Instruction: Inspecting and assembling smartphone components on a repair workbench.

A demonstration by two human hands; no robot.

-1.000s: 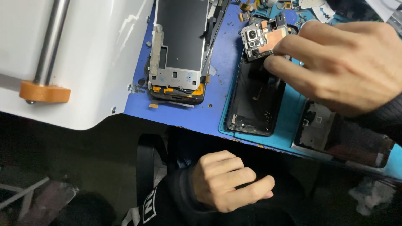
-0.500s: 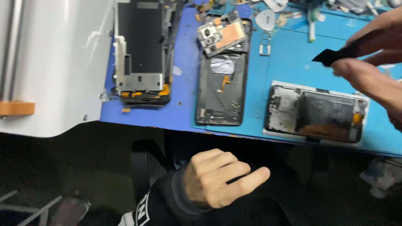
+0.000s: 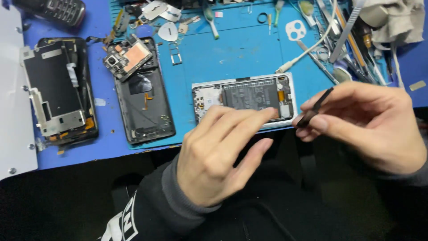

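An opened white-framed phone (image 3: 249,96) lies sideways on the blue mat (image 3: 232,49), its black battery showing. My left hand (image 3: 218,156) hovers just below and in front of it, fingers spread, fingertips at the phone's near edge, holding nothing. My right hand (image 3: 370,122) is to the right of the phone and pinches a thin black pry tool (image 3: 315,107) that points up toward the phone's right end.
A black phone shell (image 3: 145,105) with a loose circuit board (image 3: 127,56) on top lies left of centre. A second dismantled phone frame (image 3: 58,91) lies farther left beside a white panel (image 3: 13,134). Tweezers, cables and small parts (image 3: 343,40) crowd the back right.
The view has shifted right and closer. My left hand rose from my lap to the white-framed phone. My right hand came down beside that phone with the black tool.
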